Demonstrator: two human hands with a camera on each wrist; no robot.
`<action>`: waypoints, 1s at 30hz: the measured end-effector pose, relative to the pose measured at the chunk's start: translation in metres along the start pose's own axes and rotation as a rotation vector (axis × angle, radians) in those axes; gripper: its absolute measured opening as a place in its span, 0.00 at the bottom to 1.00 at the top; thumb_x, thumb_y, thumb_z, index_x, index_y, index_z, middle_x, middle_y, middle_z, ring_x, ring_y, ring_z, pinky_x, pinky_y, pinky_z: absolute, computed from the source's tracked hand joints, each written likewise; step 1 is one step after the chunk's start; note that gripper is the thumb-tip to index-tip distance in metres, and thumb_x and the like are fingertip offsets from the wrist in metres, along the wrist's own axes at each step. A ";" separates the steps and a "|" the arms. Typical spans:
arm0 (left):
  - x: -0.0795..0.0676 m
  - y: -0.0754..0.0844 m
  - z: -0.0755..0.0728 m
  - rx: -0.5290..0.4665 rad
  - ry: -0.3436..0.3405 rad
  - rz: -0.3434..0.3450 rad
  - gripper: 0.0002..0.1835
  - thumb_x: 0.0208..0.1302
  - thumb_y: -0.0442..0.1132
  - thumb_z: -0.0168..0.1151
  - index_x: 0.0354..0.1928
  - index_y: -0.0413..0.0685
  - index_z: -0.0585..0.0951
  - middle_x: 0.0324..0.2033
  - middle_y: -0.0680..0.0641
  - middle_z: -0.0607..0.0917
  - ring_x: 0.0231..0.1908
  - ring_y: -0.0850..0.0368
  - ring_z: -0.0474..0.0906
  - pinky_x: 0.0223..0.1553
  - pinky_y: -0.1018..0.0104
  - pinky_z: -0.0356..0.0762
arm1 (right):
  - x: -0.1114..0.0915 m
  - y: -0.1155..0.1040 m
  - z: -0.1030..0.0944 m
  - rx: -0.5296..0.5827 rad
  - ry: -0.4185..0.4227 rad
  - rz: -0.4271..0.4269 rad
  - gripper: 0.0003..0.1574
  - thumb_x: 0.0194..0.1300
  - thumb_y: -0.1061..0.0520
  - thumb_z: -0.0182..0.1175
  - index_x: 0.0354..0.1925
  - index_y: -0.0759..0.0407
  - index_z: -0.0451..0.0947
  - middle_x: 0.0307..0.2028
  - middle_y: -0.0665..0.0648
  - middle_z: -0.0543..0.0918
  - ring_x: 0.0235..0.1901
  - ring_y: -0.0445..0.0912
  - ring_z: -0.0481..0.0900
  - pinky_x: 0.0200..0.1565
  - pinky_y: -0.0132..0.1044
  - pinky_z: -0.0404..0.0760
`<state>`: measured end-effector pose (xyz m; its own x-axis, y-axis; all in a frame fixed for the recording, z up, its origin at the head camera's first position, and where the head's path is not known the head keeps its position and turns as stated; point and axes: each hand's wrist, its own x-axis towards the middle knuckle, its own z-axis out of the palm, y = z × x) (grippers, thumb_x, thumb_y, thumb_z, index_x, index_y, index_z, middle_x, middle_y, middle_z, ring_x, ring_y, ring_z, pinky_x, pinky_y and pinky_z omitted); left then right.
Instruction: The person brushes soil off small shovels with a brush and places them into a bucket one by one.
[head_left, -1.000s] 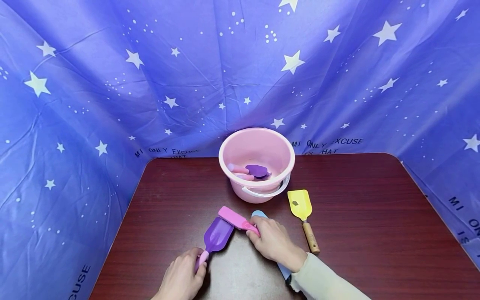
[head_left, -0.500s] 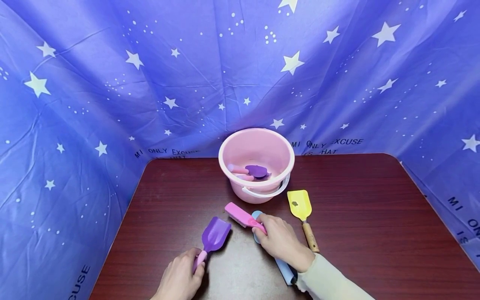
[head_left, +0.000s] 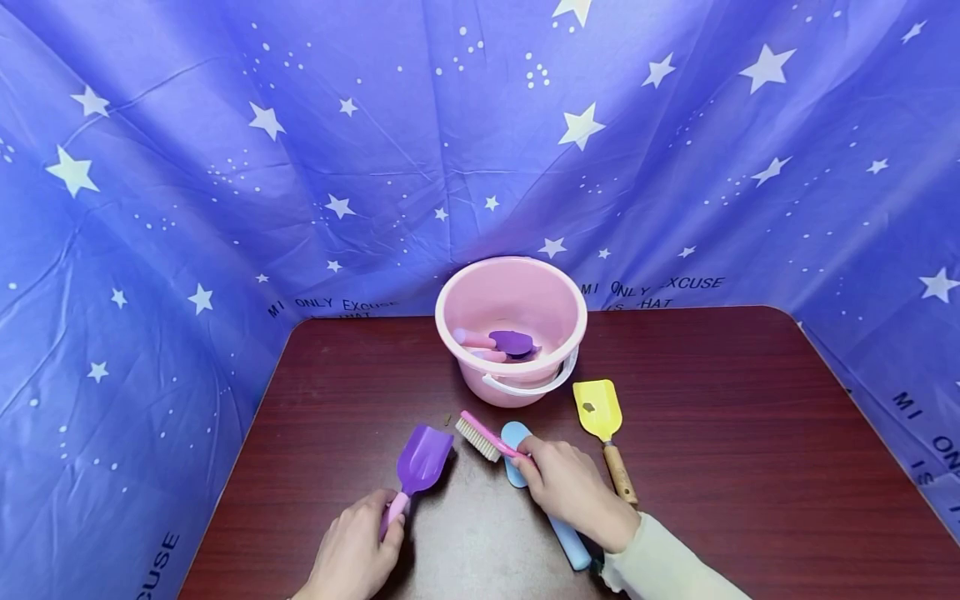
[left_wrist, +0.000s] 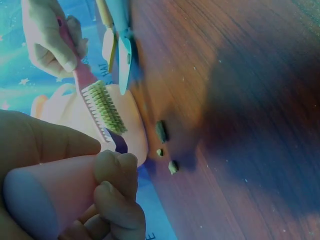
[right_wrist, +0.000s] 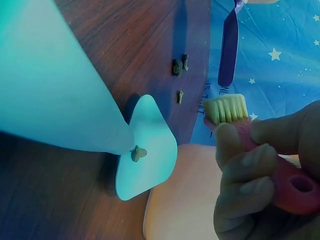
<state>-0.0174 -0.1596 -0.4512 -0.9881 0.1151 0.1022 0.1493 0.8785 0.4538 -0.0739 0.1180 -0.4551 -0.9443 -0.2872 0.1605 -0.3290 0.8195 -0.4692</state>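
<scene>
My left hand (head_left: 352,546) grips the pink handle (head_left: 393,510) of a purple toy shovel (head_left: 424,457), its blade pointing away from me. My right hand (head_left: 573,487) pinches a pink brush (head_left: 491,435) with pale bristles, held to the right of that blade and apart from it. Several small dark pieces (right_wrist: 177,67) lie on the table; in the head view only a speck (head_left: 447,420) shows near the blade tip. Under my right hand lies a blue shovel (head_left: 514,433), partly hidden. The right wrist view shows a small lump (right_wrist: 138,153) on its blade.
A pink bucket (head_left: 510,283) with a white handle (head_left: 525,388) stands behind the hands, holding purple pieces (head_left: 512,342) with pink handles. To the right lies a yellow shovel (head_left: 597,408) with a wooden handle and a dark bit on it. A starry blue cloth surrounds the brown table (head_left: 735,400).
The brush has left the purple blade, moved right and turned so its bristles show. The purple shovel has shifted slightly left. A small speck now shows on the table between them.
</scene>
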 end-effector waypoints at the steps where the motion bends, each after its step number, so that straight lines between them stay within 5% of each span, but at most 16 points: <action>1: 0.000 0.000 0.000 0.001 0.007 0.003 0.09 0.51 0.35 0.65 0.37 0.49 0.81 0.22 0.58 0.76 0.23 0.61 0.72 0.25 0.58 0.71 | 0.000 0.000 0.000 -0.009 -0.008 -0.006 0.07 0.63 0.52 0.62 0.29 0.48 0.75 0.17 0.40 0.67 0.18 0.36 0.65 0.20 0.33 0.63; 30: 0.004 0.010 0.000 -0.009 0.089 0.060 0.07 0.51 0.35 0.66 0.35 0.50 0.81 0.22 0.60 0.75 0.24 0.64 0.73 0.27 0.60 0.72 | -0.009 -0.017 0.002 0.089 -0.163 -0.076 0.08 0.66 0.53 0.58 0.28 0.47 0.75 0.16 0.39 0.65 0.16 0.35 0.63 0.19 0.33 0.62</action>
<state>-0.0201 -0.1503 -0.4458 -0.9703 0.1253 0.2069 0.2084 0.8673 0.4521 -0.0597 0.1060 -0.4507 -0.9015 -0.4288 0.0589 -0.3905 0.7474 -0.5375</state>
